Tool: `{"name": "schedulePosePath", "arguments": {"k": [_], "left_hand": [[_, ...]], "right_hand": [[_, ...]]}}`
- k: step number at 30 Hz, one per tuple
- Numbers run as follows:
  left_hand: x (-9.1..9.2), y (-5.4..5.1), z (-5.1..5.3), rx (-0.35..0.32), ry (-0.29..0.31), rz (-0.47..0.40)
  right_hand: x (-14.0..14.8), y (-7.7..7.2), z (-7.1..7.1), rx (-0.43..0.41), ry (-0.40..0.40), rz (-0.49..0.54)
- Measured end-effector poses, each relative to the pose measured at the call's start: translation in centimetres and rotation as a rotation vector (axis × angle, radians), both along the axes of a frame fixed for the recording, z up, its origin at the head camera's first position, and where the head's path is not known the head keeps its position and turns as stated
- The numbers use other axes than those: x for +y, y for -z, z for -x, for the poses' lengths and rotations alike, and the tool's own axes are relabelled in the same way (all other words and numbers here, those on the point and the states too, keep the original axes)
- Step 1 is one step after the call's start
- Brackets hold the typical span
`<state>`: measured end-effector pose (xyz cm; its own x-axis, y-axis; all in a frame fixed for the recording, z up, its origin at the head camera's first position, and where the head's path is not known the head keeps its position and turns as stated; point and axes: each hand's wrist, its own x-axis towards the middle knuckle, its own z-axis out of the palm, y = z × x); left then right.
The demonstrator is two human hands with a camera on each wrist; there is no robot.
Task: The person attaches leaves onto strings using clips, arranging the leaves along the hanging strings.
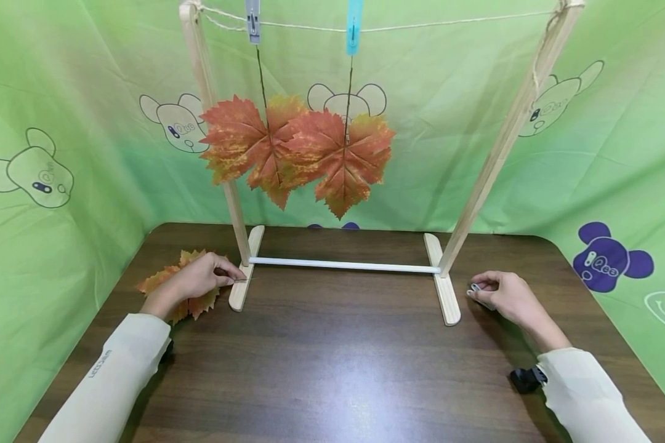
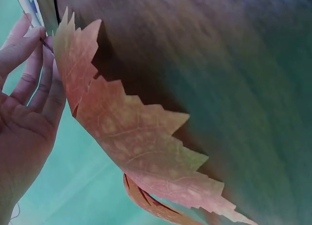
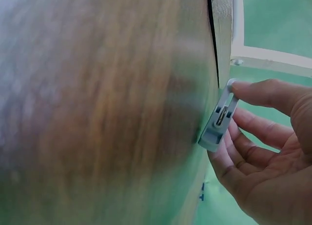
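Note:
At the left of the table my left hand (image 1: 202, 277) pinches the thin stem of an orange artificial maple leaf (image 2: 131, 132) between thumb and fingers. In the head view that leaf (image 1: 161, 282) lies partly hidden under the hand and wrist. My right hand (image 1: 507, 296) is over the table to the right of the wooden frame and holds a grey clothespin (image 3: 219, 118) between thumb and fingers. Two similar leaves hang overlapping from the string: the left leaf (image 1: 244, 144) by a grey clothespin (image 1: 253, 21), the right leaf (image 1: 343, 160) by a blue clothespin (image 1: 354, 27).
The wooden frame has a left post (image 1: 234, 209), a right post (image 1: 493, 160), a white crossbar (image 1: 343, 265) and two flat feet on the brown table (image 1: 321, 357). A string (image 1: 449, 23) runs between the post tops. Green printed cloth (image 1: 421, 184) hangs behind and at both sides.

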<state>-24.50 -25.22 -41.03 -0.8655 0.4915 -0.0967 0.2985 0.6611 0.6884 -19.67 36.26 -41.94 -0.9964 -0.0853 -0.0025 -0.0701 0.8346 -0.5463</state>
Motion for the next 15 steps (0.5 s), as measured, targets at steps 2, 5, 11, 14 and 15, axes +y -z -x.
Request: {"name": "schedulePosePath", "arguments": {"k": [2, 5, 11, 14, 15], "left_hand": [[0.1, -0.1, -0.1, 0.002, 0.003, -0.005], [0.2, -0.2, -0.2, 0.013, 0.002, 0.005], [0.4, -0.3, -0.5, 0.018, -0.010, 0.033], [0.6, -0.5, -0.7, 0.013, -0.011, 0.028], [0.7, -0.5, -0.7, 0.011, -0.009, 0.025]], "right_hand": [[0.0, -0.1, -0.1, 0.008, -0.003, 0.003], [0.1, -0.2, -0.2, 0.017, -0.010, 0.015], [-0.4, -1.0, -0.7, 0.029, -0.026, 0.099], [-0.6, -1.4, -0.8, 0.040, -0.035, 0.119], [-0.7, -1.5, -0.9, 0.042, -0.035, 0.122]]}}
